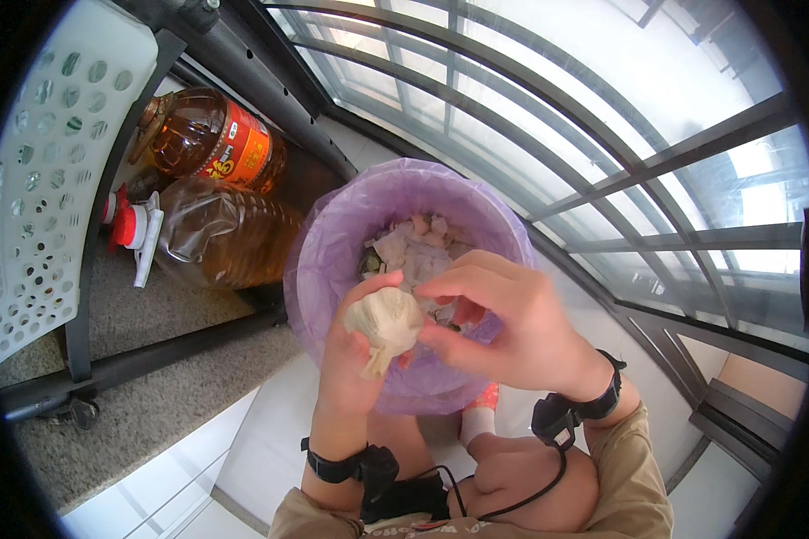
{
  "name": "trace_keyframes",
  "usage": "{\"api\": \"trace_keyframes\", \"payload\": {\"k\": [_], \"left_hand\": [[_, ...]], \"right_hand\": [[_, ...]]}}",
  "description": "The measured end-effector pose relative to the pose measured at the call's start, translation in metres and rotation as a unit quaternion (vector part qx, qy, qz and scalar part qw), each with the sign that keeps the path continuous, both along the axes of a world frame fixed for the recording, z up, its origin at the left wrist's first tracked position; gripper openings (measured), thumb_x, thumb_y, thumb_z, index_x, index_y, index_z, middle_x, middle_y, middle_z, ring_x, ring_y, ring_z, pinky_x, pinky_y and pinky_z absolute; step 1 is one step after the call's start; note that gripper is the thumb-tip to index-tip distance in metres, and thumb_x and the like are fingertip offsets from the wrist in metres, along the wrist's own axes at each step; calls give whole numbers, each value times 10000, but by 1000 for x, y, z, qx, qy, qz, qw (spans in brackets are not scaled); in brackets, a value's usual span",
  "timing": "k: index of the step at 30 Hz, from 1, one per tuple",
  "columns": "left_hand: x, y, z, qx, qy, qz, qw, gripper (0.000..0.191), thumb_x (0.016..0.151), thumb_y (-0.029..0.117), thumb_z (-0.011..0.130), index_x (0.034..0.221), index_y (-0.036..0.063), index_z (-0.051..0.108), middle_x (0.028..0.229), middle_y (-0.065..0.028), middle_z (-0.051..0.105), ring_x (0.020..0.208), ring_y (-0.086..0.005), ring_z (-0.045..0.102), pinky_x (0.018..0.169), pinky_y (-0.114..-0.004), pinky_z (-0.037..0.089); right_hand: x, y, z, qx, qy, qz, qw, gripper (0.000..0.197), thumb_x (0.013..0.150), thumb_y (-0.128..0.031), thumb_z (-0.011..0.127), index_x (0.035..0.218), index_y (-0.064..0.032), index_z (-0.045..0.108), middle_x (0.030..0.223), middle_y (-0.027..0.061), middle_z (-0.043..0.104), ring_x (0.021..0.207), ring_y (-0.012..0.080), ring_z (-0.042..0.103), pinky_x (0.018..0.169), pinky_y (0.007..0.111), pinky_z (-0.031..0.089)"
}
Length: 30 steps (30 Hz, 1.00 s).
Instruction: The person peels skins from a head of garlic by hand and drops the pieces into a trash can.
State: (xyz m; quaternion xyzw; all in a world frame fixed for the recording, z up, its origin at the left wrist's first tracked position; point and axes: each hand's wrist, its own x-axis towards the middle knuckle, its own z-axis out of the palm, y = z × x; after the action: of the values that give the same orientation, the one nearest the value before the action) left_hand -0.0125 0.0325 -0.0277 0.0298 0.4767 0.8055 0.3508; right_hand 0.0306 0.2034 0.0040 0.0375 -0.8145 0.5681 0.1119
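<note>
A whole garlic bulb (385, 321) with pale papery skin rests in my left hand (350, 367), whose fingers curl round it. Its dry stem end points down toward me. At the bulb's right side is my right hand (505, 323), thumb and forefinger parted and close to the skin; I see nothing held between them. Both hands are above a bin (516, 236) lined with a thin purple plastic bag (337, 222). Down inside lie scraps of pale papery peel (411, 249) and some darker bits, partly covered by my hands.
Left of the bin, a large plastic bottle of amber liquid (229, 232) with a red cap and a labelled bottle (222, 145) stand by a dark metal rack (175, 350). A white perforated basket (61, 162) is above. Barred glass (546, 128) rises at the right.
</note>
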Motion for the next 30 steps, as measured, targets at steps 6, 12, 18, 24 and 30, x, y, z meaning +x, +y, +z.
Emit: {"api": "trace_keyframes", "payload": {"k": [6,12,18,24,30], "left_hand": [[-2,-1,14,-91,69,8,993,813,662,592,622,1192,8,422,1020,-88,534,920,-170,549,704,-264,457],[-6,-6,16,-127,67,19,990,839,639,595,637,1201,10,424,1107,-71,485,1021,-154,486,817,-263,419],[-9,3,26,-123,65,38,990,810,651,555,657,1203,11,423,1104,-59,483,997,-151,494,798,-268,433],[-9,8,38,-135,61,16,989,748,695,502,652,1213,20,410,1062,-61,503,942,-144,514,740,-266,461],[-3,18,29,-117,47,2,992,751,694,506,651,1212,22,405,1049,-72,506,914,-139,521,728,-261,459]], "right_hand": [[-10,-7,0,45,32,22,998,208,666,-90,640,849,-29,563,709,90,539,581,235,561,496,309,454],[-18,-8,-1,100,92,29,990,263,647,-65,611,897,0,564,716,94,544,573,252,558,486,329,458],[-23,-2,6,115,111,29,987,289,645,-63,605,915,29,559,749,107,562,571,252,563,497,321,471],[-18,6,12,122,111,25,986,268,646,-67,603,890,40,571,742,107,568,566,241,567,492,315,471],[-10,14,3,137,125,7,983,245,646,-74,602,864,35,574,717,93,560,560,227,565,481,301,465]]}}
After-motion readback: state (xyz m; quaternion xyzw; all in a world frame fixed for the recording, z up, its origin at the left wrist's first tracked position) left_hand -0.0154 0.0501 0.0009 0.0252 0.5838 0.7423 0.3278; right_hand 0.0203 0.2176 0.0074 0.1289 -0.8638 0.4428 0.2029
